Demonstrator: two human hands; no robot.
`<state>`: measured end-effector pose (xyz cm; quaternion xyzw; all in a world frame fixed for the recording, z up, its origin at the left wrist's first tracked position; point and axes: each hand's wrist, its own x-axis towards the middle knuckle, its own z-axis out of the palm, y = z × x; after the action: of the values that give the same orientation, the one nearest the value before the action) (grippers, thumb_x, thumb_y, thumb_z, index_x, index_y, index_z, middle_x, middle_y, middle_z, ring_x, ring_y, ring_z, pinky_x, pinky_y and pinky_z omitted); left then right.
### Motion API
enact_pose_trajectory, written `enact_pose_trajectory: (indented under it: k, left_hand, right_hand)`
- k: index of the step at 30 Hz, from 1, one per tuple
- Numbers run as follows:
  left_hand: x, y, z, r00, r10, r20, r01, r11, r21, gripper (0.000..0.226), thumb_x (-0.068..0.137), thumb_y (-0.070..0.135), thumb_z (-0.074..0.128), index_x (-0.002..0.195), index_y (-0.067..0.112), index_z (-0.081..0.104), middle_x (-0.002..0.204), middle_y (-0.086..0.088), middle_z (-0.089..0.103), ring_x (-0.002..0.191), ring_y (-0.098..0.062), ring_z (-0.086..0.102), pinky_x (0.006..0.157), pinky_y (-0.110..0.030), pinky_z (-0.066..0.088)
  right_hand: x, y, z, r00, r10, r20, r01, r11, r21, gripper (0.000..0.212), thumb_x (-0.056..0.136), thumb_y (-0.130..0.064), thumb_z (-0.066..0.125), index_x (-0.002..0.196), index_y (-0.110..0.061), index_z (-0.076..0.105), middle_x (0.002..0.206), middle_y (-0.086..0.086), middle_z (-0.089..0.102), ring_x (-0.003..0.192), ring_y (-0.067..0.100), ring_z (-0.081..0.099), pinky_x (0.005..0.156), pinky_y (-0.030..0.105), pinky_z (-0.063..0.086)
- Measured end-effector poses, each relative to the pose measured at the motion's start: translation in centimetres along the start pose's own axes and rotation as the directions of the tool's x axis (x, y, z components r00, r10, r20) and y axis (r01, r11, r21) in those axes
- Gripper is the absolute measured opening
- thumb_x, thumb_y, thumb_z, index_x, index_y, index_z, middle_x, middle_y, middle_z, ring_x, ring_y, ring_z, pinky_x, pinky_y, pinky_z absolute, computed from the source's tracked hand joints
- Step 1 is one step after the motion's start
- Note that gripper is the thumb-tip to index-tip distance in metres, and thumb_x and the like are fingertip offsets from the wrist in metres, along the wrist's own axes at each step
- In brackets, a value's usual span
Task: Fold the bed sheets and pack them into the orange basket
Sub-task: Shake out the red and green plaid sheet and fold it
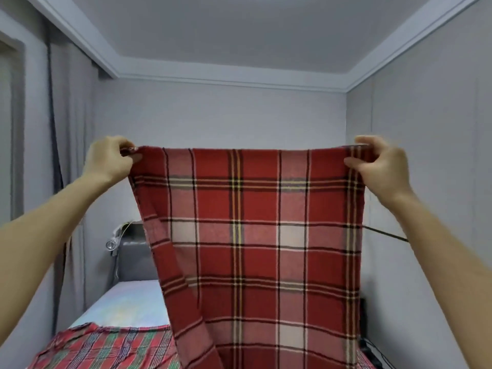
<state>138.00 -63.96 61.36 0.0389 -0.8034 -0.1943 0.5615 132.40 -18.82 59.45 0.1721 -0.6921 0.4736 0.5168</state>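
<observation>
Head view: I'm holding the red plaid sheet (255, 235) up by its top edge, hanging over the bed (127, 302). Left hand (109, 161) and right hand (380, 166) each pinch a top corner, fingers (364, 141) curled tight on the cloth. My call: hold the edge taut and level, shake out the twisted left side, then bring the corners together squarely. Second plaid sheet (106, 347) lies on the bed. Basket not in view.

Bed (125, 302) under red-green plaid sheet (106, 347)

Red plaid sheet (253, 235); red-green checked sheet (111, 347); grey walls (218, 118).
</observation>
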Motion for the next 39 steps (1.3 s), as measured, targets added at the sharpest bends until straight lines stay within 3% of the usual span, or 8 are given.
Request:
enact_pose_trajectory:
  k: [4,12,16,23,29,32,35,39]
  left_hand:
    - [-0.8,0.1,0.7,0.912,-0.037,0.409,-0.071,0.966,0.247,0.007,0.083,0.013,0.07,0.084,0.007,0.068,0.09,-0.016,0.069,0.077,-0.03,0.064,0.066,-0.03,0.046]
    - [-1.8,-2.0,3.9,0.895,-0.191,0.402,0.115,0.972,0.206,0.019,0.084,0.019,0.07,0.097,0.005,0.069,0.084,-0.019,0.07,0.072,-0.027,0.064,0.061,-0.028,0.043]
    - [1.0,-2.9,3.5,0.78,-0.328,0.534,0.438,0.894,-0.09,0.017,0.082,0.007,0.071,0.093,-0.003,0.063,0.06,-0.011,0.057,0.049,-0.017,0.053,0.043,-0.015,0.025]
    - [6.3,-4.9,5.9,0.703,-0.339,0.626,0.626,0.712,-0.318,0.031,0.089,0.002,0.059,0.118,0.007,0.05,0.087,-0.005,0.057,0.042,-0.006,0.062,0.03,-0.008,0.032]
    - [2.8,-8.8,16.9,0.509,-0.403,0.76,-0.038,0.872,0.487,0.05,0.096,0.04,0.048,0.128,0.0,0.051,0.112,-0.01,0.063,0.098,-0.026,0.062,0.073,-0.017,0.047]
    - [3.7,-10.9,20.1,0.699,-0.339,0.629,-0.05,0.855,0.517,0.057,0.093,0.049,0.049,0.127,0.003,0.053,0.128,-0.014,0.058,0.118,-0.027,0.054,0.091,-0.027,0.04]
    - [8.2,-12.0,21.5,0.906,-0.365,0.215,0.389,0.917,-0.085,0.022,0.089,0.012,0.062,0.106,-0.001,0.057,0.112,-0.022,0.061,0.104,-0.036,0.059,0.079,-0.038,0.048]
    - [11.9,-10.7,19.3,0.928,-0.363,-0.086,0.233,0.745,-0.625,0.032,0.095,-0.001,0.045,0.077,0.025,0.035,0.102,-0.006,0.043,0.089,-0.019,0.053,0.072,-0.03,0.056]
  right_hand:
    - [-1.2,2.2,3.1,0.881,0.179,0.438,0.0,0.926,-0.377,0.011,0.072,-0.002,0.077,0.082,-0.006,0.072,0.072,0.004,0.064,0.069,0.018,0.058,0.066,0.023,0.039]
    - [1.5,2.8,2.8,0.946,0.207,0.249,-0.064,0.874,-0.481,0.02,0.074,-0.02,0.08,0.09,-0.011,0.073,0.084,0.007,0.069,0.077,0.025,0.064,0.071,0.032,0.048]
    - [2.7,2.2,2.2,0.88,0.301,0.369,-0.182,0.929,-0.324,0.012,0.078,-0.006,0.075,0.086,-0.003,0.067,0.067,0.01,0.061,0.037,0.007,0.056,0.037,0.018,0.034]
    - [6.1,4.8,6.7,0.936,0.217,0.277,-0.182,0.972,-0.147,0.009,0.081,-0.007,0.072,0.078,-0.007,0.063,0.057,0.01,0.056,0.03,0.005,0.049,0.03,0.015,0.028]
    - [1.1,15.9,21.0,0.59,0.651,0.477,-0.397,0.749,-0.53,0.023,0.095,-0.009,0.053,0.083,0.01,0.054,0.044,0.015,0.061,0.042,0.023,0.063,0.042,0.029,0.052]
    - [2.1,18.6,25.6,0.723,0.577,0.379,-0.407,0.8,-0.44,0.025,0.09,-0.008,0.058,0.067,-0.002,0.05,0.067,0.026,0.066,0.072,0.039,0.069,0.066,0.049,0.058]
    - [9.8,19.9,28.5,0.906,0.39,0.166,-0.365,0.917,-0.163,0.015,0.07,-0.023,0.062,0.069,-0.019,0.047,0.093,0.026,0.066,0.085,0.042,0.067,0.076,0.055,0.055]
    - [13.8,12.4,27.5,0.966,0.258,0.011,-0.254,0.943,0.215,0.025,0.079,-0.012,0.057,0.072,-0.028,0.04,0.094,0.008,0.057,0.091,0.035,0.065,0.077,0.047,0.057]
